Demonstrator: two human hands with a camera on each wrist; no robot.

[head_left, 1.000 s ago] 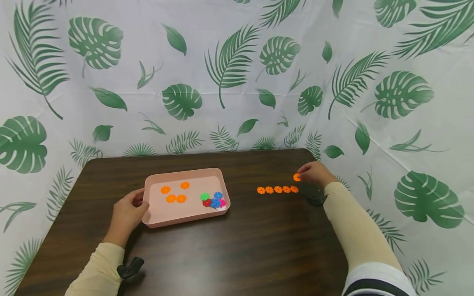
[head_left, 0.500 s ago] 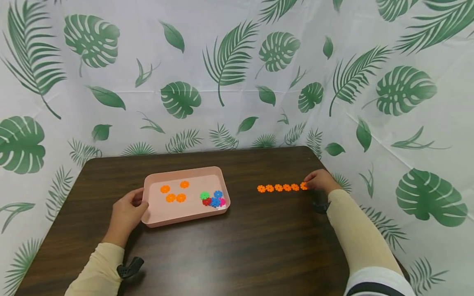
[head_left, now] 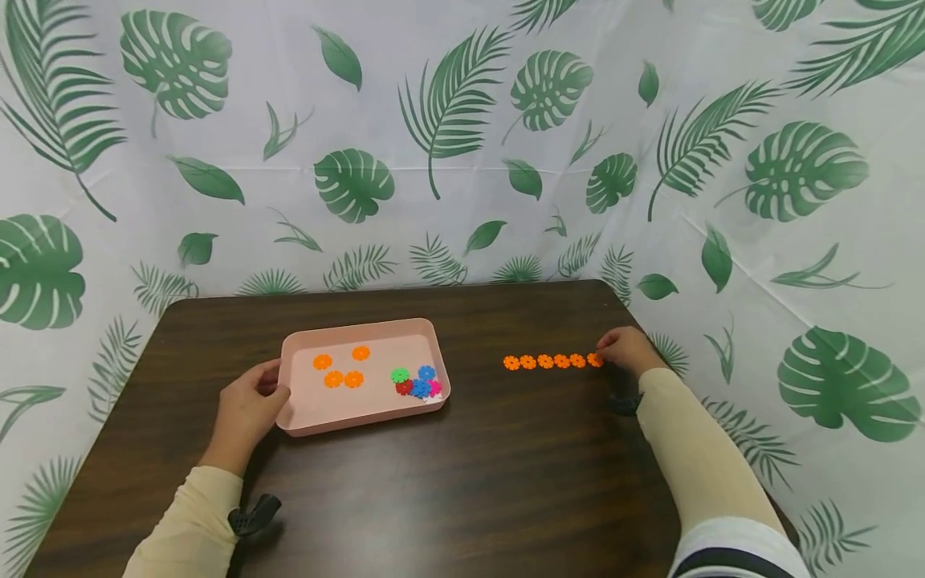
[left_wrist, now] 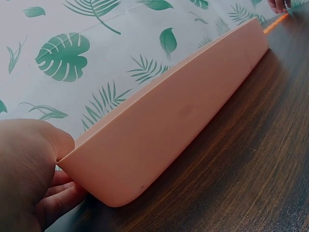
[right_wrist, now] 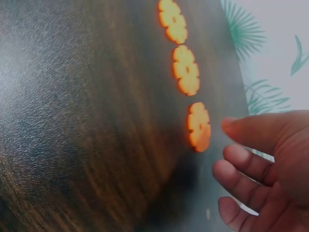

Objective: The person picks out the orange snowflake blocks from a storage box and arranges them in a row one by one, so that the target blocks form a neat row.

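Note:
My left hand (head_left: 249, 409) grips the left end of a pink tray (head_left: 303, 413), thumb over the rim and fingers beneath it in the left wrist view. Inside the tray lie several loose orange flower-shaped discs (head_left: 333, 379). On the right of the table, several more orange discs (head_left: 545, 361) form a straight row. My right hand (head_left: 629, 350) is at the row's right end, beside the last orange disc (right_wrist: 199, 126). In the right wrist view its thumb and fingers are loosely bent, apart from that disc, and hold nothing.
A small pile of green, red, blue and pink discs (head_left: 419, 387) sits in the tray's right front corner. The dark wooden table (head_left: 448, 490) ends at a white cloth with green leaves (head_left: 448, 193) behind and to the right.
My right hand has set the orange disc down at the row's right end and let go of it. The left hand stays on the tray. The head view has tilted slightly.

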